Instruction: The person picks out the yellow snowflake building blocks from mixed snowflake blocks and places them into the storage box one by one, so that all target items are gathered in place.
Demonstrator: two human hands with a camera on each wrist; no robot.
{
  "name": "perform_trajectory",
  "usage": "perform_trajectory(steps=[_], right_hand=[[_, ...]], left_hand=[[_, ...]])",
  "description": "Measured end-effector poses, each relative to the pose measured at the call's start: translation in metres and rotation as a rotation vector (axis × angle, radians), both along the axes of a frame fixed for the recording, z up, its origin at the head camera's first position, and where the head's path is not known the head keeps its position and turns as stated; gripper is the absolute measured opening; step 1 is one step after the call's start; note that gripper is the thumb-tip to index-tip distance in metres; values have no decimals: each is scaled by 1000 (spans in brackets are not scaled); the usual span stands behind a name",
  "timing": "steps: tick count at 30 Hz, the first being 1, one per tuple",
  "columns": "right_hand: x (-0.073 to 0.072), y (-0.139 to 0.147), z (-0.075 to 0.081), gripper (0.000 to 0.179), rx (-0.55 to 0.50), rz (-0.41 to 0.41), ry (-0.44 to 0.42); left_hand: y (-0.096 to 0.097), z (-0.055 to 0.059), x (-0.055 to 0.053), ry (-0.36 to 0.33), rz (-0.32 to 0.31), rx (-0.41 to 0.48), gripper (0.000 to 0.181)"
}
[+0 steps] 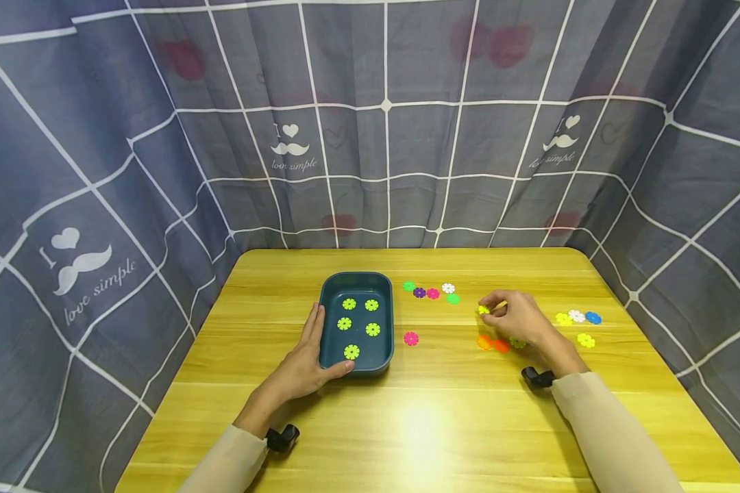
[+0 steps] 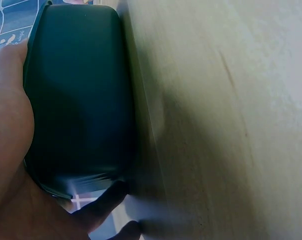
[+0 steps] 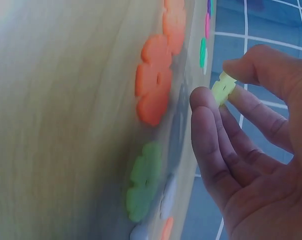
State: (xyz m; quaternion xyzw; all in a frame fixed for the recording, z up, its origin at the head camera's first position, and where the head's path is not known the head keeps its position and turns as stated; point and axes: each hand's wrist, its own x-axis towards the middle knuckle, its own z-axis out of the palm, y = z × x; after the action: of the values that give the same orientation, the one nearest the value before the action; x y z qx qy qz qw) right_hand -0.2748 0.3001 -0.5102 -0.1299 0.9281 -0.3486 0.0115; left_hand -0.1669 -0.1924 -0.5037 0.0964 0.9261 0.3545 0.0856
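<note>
My right hand [image 1: 518, 316] pinches a yellow flower-shaped plastic disc [image 3: 224, 89] between thumb and fingertips, held above the table. Below that hand lie two orange discs [image 3: 153, 80] and a yellow-green disc [image 3: 144, 182]. On the left, a dark teal rectangular tray [image 1: 387, 329] has several yellow discs [image 1: 373, 329] spread over its floor. Around its near left corner lies my left hand [image 1: 296, 363], the fingers extended along the left side and the thumb on the near rim. The left wrist view shows the tray's outer wall [image 2: 81, 100] close up beside the thumb.
Right of the tray lie green, purple, pink and white discs [image 1: 433, 294], with one pink disc [image 1: 411, 339] nearer. Yellow, white and blue discs [image 1: 576, 316] lie at the far right of the wooden table [image 1: 370, 431]. A grey checked curtain [image 1: 345, 150] surrounds the table's back and sides.
</note>
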Motion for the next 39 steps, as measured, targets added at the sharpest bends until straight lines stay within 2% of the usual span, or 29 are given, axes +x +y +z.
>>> perform_trajectory(steps=[15, 24, 39], right_hand=[[8, -20, 7, 28, -20, 55, 20], [11, -33, 13, 29, 15, 99, 55], [19, -63, 28, 26, 18, 191, 86]], left_hand=[[0, -1, 0, 8, 3, 5, 136], [0, -1, -1, 5, 2, 1, 137], [0, -1, -1, 1, 9, 7, 138]])
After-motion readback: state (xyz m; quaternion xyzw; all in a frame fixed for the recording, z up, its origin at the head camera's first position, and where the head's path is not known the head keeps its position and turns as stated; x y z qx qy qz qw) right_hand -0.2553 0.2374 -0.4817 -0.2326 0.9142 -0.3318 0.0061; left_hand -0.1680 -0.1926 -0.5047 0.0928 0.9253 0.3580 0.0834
